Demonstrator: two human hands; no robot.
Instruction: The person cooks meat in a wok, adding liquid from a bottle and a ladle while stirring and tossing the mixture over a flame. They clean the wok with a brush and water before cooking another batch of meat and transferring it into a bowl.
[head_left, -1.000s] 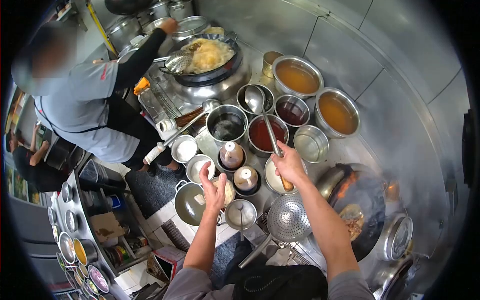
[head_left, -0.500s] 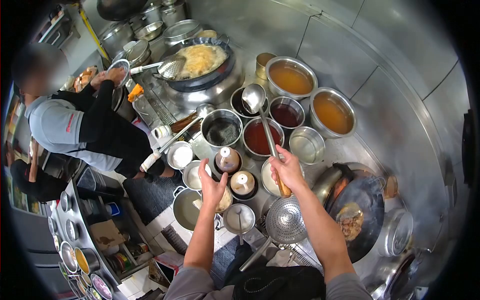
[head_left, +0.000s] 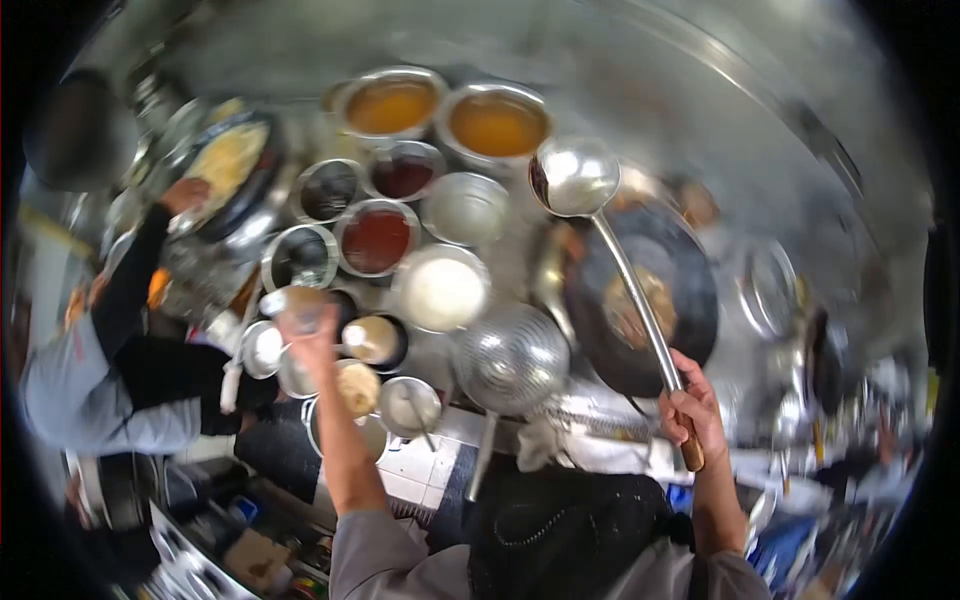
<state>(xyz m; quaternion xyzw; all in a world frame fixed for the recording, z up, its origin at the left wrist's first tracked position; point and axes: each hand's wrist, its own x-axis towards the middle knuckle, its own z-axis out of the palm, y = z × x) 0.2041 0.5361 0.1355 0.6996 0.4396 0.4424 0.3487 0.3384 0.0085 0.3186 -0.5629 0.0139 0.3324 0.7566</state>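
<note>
My right hand (head_left: 693, 408) is closed around the wooden-ended handle of a long metal ladle (head_left: 637, 287). The ladle's bowl is raised toward the far left edge of a dark wok (head_left: 690, 325), which has some browned food (head_left: 640, 308) in it. My left hand (head_left: 312, 335), smeared by motion, is wrapped around a brownish squeeze bottle (head_left: 296, 303), just left of a dark round holder (head_left: 345, 305). A second squeeze bottle (head_left: 370, 340) with tan contents stands in its own dark holder beside my left wrist.
A perforated strainer (head_left: 512, 360) lies between the wok and a pot of white stuff (head_left: 443, 288). Pots of red sauce (head_left: 375, 238) and amber liquid (head_left: 497, 122) stand behind. On the left, a co-worker (head_left: 110, 360) reaches toward another wok (head_left: 262, 165).
My view has turned right. The ladle has swung from above the sauce pots to the wok. My left hand, open before, has taken hold of the brownish bottle and moved it out of its holder.
</note>
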